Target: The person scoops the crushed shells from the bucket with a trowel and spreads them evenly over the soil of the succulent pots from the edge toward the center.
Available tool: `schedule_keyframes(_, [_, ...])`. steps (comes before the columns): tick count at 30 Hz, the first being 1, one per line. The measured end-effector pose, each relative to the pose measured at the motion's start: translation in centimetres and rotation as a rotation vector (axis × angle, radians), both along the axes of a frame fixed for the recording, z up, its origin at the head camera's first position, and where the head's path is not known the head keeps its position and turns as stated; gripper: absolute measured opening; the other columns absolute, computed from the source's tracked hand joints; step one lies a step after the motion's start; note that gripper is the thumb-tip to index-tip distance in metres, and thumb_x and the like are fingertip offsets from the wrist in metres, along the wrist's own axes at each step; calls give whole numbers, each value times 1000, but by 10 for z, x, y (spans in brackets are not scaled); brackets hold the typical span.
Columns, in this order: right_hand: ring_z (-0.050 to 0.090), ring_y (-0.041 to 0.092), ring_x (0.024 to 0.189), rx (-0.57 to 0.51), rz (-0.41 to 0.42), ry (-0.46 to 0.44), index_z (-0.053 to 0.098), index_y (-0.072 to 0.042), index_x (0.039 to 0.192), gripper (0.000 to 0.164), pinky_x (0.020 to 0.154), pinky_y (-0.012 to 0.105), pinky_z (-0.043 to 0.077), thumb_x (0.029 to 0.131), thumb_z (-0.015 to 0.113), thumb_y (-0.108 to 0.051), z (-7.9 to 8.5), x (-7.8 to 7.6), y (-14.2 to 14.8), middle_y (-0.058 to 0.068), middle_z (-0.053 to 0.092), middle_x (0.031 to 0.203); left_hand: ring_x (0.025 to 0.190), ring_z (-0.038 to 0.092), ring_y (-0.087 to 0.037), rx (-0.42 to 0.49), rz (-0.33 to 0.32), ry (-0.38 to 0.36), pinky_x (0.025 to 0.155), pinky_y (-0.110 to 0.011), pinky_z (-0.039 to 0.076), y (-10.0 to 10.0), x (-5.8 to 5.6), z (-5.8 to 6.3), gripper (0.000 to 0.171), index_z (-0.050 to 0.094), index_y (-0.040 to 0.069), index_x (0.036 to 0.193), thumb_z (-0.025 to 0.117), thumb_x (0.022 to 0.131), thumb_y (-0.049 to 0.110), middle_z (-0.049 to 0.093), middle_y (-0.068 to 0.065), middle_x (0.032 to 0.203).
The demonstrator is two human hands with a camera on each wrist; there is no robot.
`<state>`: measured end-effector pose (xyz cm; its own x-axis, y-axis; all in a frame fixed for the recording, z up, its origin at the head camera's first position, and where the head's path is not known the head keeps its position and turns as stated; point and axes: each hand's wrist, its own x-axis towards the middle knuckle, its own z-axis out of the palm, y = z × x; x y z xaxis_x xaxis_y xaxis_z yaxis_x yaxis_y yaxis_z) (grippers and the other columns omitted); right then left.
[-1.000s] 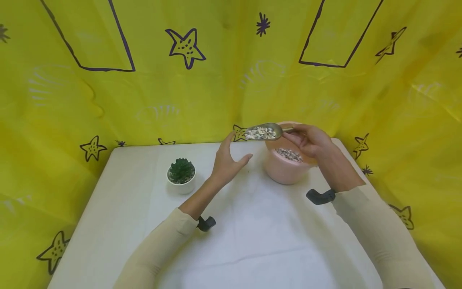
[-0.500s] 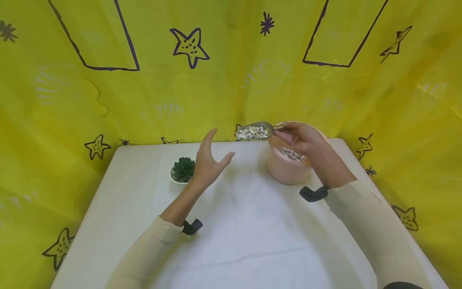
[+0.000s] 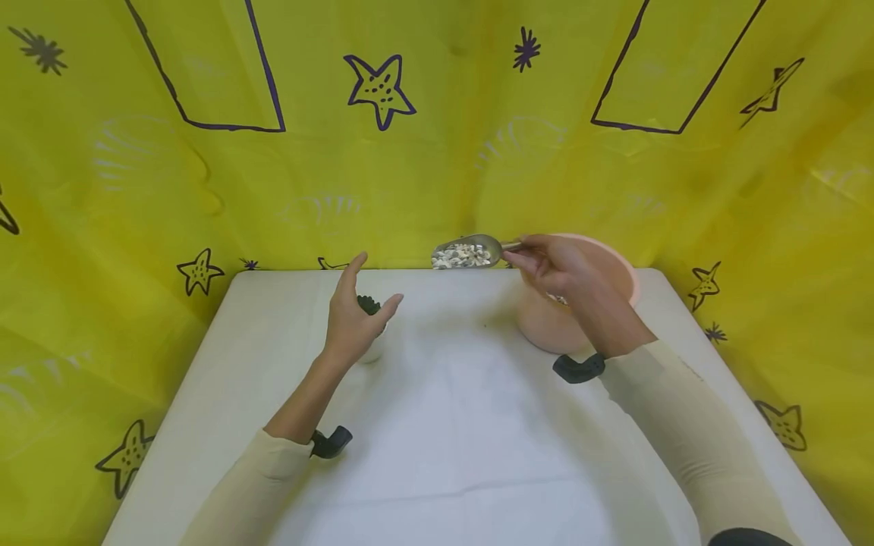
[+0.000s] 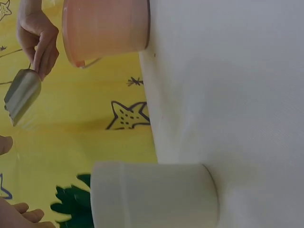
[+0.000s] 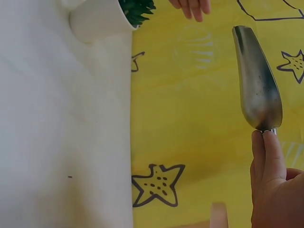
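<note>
My right hand (image 3: 556, 265) holds a metal scoop (image 3: 488, 244) by its handle, raised above the table. Small pale and grey pebbles (image 3: 459, 256) fill the scoop's bowl, which points left. My left hand (image 3: 350, 324) has its thumb spread away from straight fingers and holds nothing. Seen from the head, it partly covers a green succulent (image 3: 369, 305) in a white pot (image 3: 373, 350). In the left wrist view that pot (image 4: 152, 194) stands upright on the table, below the left hand. Underneath the right hand is a pink bucket (image 3: 546, 322), with a few pebbles visible inside.
A white cloth covers the table (image 3: 437, 432). Yellow curtain (image 3: 437, 174) with dark starfish drawings hangs behind and along both sides. One tiny dark speck (image 5: 70, 176) lies on the cloth, left of the bucket in the head view.
Both hands have moved left, the right one carrying the loaded scoop away from the bucket's middle. The left hand now hides much of the potted succulent. The head view has shifted slightly.
</note>
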<state>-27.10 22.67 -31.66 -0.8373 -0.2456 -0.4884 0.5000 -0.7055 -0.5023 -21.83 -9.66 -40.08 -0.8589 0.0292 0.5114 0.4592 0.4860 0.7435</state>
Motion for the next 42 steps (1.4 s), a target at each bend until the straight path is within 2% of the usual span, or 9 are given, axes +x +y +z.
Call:
schedule_keyframes(3, [66, 36, 89, 9, 2, 12, 55, 9, 100, 13, 90, 34, 47, 97, 48, -2, -1, -1, -6, 25, 64, 96, 137, 27, -20, 25, -1, -23, 108, -47, 25, -13, 4, -6, 81, 32, 6, 145, 74, 81, 32, 34, -5, 148])
schedule_keyframes(8, [66, 35, 88, 86, -4, 53, 51, 7, 105, 11, 87, 36, 49, 96, 48, 0, -4, -4, -18, 24, 63, 98, 136, 27, -26, 61, -1, -109, 108, -47, 25, -32, 11, -12, 83, 31, 11, 146, 74, 80, 36, 31, -4, 150])
schedule_keyframes(14, [67, 34, 85, 108, 25, 44, 52, 7, 104, 12, 85, 34, 50, 97, 47, -2, -10, -5, -26, 25, 64, 98, 135, 27, -37, 27, 13, -192, 105, -55, 27, -47, 17, -21, 89, 28, 17, 148, 76, 78, 42, 28, -2, 151])
schedule_keyframes(20, [68, 34, 80, 104, 35, 33, 54, 6, 95, 11, 85, 34, 49, 97, 46, -1, -16, -6, -33, 23, 65, 91, 135, 25, -38, 3, 2, -244, 105, -56, 28, -55, 20, -31, 96, 24, 16, 149, 78, 74, 42, 26, -3, 152])
schedule_keyframes(27, [68, 34, 82, 86, 58, 59, 51, 7, 101, 11, 88, 35, 47, 98, 44, -1, -21, -8, -41, 23, 63, 96, 136, 24, -38, 3, -2, -310, 104, -57, 28, -60, 20, -39, 104, 21, 18, 150, 82, 69, 43, 23, -1, 153])
schedule_keyframes(36, [68, 34, 81, 105, 79, 100, 49, 8, 101, 12, 88, 35, 47, 98, 41, 1, -27, -4, -52, 23, 64, 90, 136, 24, -38, -32, -3, -369, 104, -57, 28, -65, 21, -50, 105, 21, 17, 150, 82, 69, 45, 23, -4, 153])
schedule_keyframes(42, [68, 33, 82, 154, 53, 76, 52, 6, 98, 7, 84, 35, 50, 96, 46, 2, -35, -3, -61, 23, 64, 90, 137, 24, -35, -43, -36, -354, 106, -52, 27, -66, 20, -59, 100, 26, 12, 148, 83, 70, 38, 27, -7, 151])
